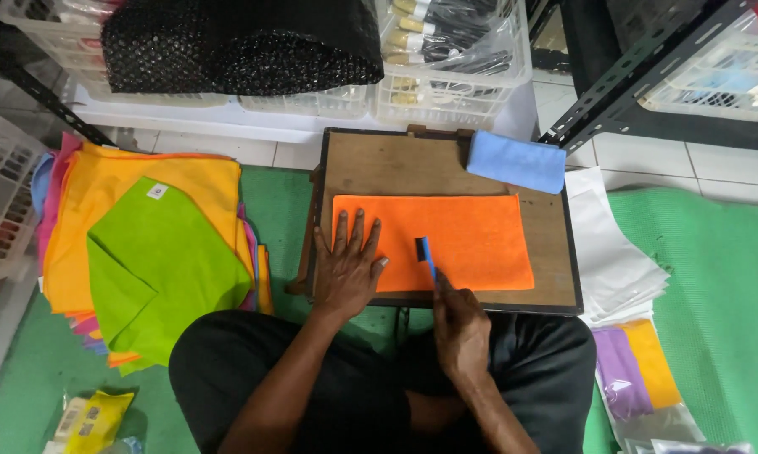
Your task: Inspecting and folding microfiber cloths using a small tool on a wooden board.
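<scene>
orange cloth (463,240) flat on wooden board (396,168), frame centre | left hand (348,267) fingers spread, palm pressing cloth's left end | right hand (460,329) fingers pinched round blue tool (426,256), tip on cloth | folded blue cloth (517,161) upper right of board | green cloth (156,265) on stack, left

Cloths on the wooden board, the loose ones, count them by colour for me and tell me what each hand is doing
Orange cloth, spread flat: 1
Blue cloth, folded at the far right corner: 1
Total on the wooden board: 2
The left hand lies flat on the orange cloth; the right hand holds a blue tool over it.
</scene>
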